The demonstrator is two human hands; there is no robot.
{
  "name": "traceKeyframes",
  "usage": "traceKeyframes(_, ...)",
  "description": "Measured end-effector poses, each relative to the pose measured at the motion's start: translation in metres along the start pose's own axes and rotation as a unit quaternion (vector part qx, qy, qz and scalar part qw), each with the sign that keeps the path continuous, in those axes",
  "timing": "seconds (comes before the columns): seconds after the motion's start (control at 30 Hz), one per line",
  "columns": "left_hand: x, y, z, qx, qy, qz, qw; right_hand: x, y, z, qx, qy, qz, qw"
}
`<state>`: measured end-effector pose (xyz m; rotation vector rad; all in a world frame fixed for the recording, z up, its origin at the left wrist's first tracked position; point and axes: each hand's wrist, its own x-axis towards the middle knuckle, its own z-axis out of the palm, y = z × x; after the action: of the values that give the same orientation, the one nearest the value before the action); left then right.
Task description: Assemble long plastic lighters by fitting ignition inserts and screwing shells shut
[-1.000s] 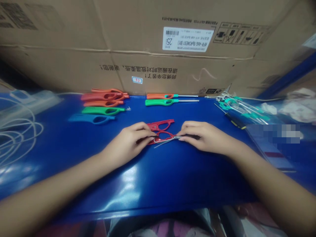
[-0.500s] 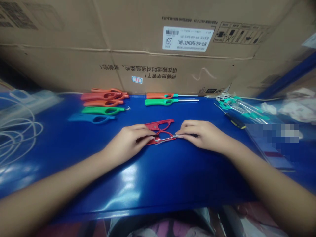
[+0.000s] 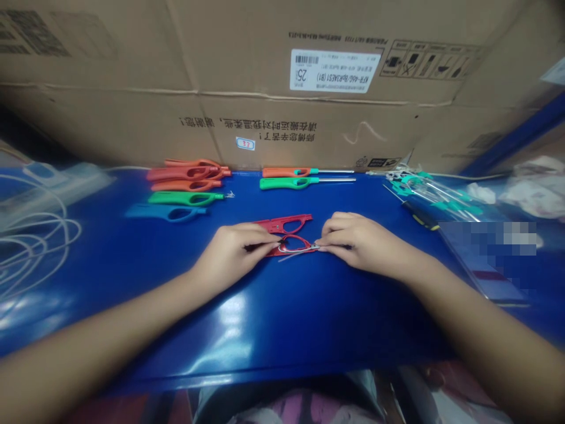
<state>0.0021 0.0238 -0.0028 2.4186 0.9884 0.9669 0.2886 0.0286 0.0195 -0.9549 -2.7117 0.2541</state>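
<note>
Two red lighter handle halves lie in front of me; the upper half [image 3: 289, 224] is behind the lower half [image 3: 308, 240]. My left hand [image 3: 241, 250] is closed in a pinch on a small black part [image 3: 282, 240] above the lower half, its palm covering that half's left end. A thin white wire [image 3: 296, 251] runs from there to the right. At the right tip of the lower half, my right hand [image 3: 359, 242] pinches the wire's end by a small greyish piece, mostly hidden by the fingertips.
Orange, red, green and blue lighter handles [image 3: 185, 198] lie at the back left. Two lighters with metal tubes [image 3: 286, 183] lie against the cardboard box [image 3: 132, 129]. A screwdriver [image 3: 421, 216] and turquoise nozzle parts [image 3: 441, 191] are at right, coiled white tubing [image 3: 66, 253] at left.
My left fingertips have shifted slightly right with the black part. The dark piece seen beyond my right fingers a second ago is now hidden, and the wire bows lower.
</note>
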Motion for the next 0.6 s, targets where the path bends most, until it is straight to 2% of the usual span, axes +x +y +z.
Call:
traceKeyframes(0.2, 0.0, 0.001, 0.0, 0.034, -0.004, 0.024, 0.999, 0.0, -0.016, -0.006, -0.055, -0.034, 0.014, 0.998)
traceKeyframes(0.37, 0.0, 0.001, -0.007, 0.075, -0.029, 0.048, 0.996, 0.0, -0.023, -0.005, -0.061, -0.022, 0.029, 0.998)
traceKeyframes(0.6, 0.0, -0.002, -0.008, 0.049, -0.02, 0.035, 0.998, 0.001, -0.026, -0.004, -0.052, -0.027, 0.011, 0.998)
